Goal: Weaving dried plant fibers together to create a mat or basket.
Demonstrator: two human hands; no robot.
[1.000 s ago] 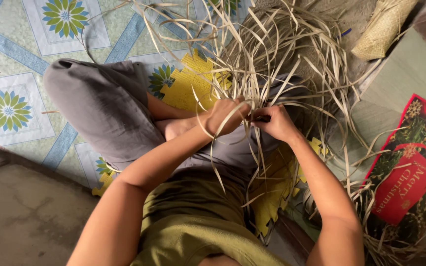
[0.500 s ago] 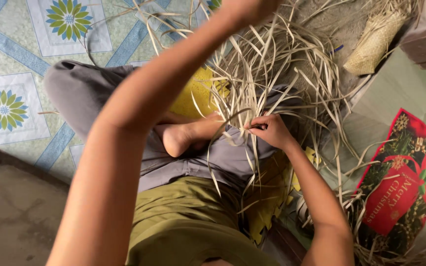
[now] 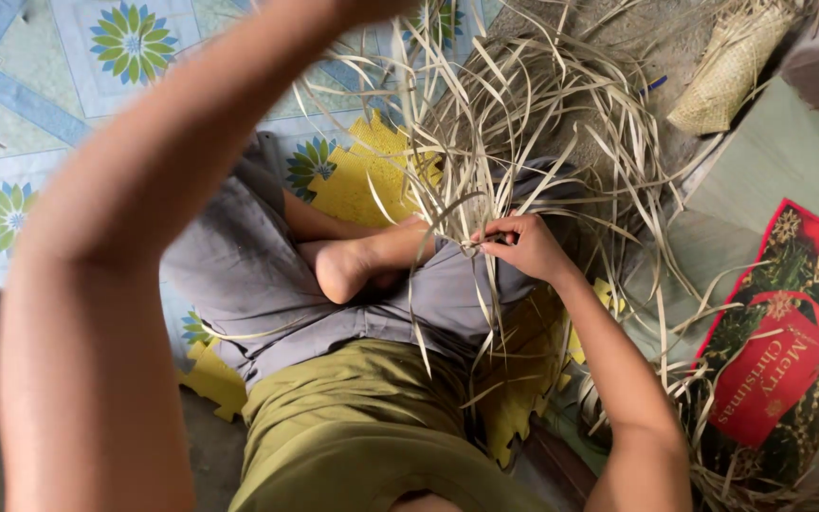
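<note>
Right hand [image 3: 523, 245] pinched shut on dried palm-leaf strips [image 3: 485, 142] over lap — strips fan toward floor mat [image 3: 135, 57] top edge. Left hand raised past frame top, grip unseen. Strips look light, springy, brittle — best held near crossing. Woven pouch [image 3: 727, 76] top right.

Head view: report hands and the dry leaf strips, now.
Right hand pinching pale dry leaf strips over the lap. Left arm raised, hand out of frame. Loose strips spread around; nothing blocking.
</note>
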